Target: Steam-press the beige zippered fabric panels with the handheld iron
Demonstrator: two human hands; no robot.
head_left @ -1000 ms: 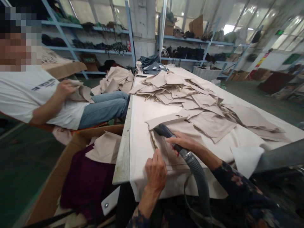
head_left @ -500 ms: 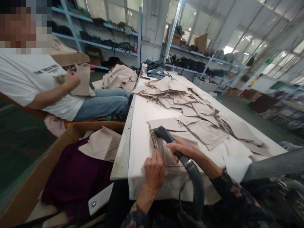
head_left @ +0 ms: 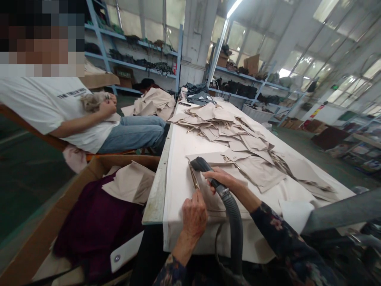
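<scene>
My right hand (head_left: 218, 180) is wrapped round a black nozzle (head_left: 205, 169) joined to a grey ribbed hose (head_left: 233, 222). The nozzle's tip rests at the upper part of a beige fabric piece (head_left: 212, 198) on the table. Beside the tip, a thin brownish strip (head_left: 193, 174) runs along the left edge of the fabric. My left hand (head_left: 195, 212) pinches the lower end of this strip with closed fingers. A flat beige piece (head_left: 208, 158) lies just beyond the nozzle.
Beige pieces (head_left: 226, 127) lie heaped on the white-covered table (head_left: 178, 147). At the left, a cardboard box (head_left: 24, 238) holds purple cloth (head_left: 101, 218). A seated person (head_left: 83, 107) handles material. A grey pole (head_left: 342, 210) crosses the right side.
The nozzle and my right hand have shifted slightly left, and the hose hangs straighter. My left hand stays near the same spot. The seated person's hands have come together, lowering the beige piece.
</scene>
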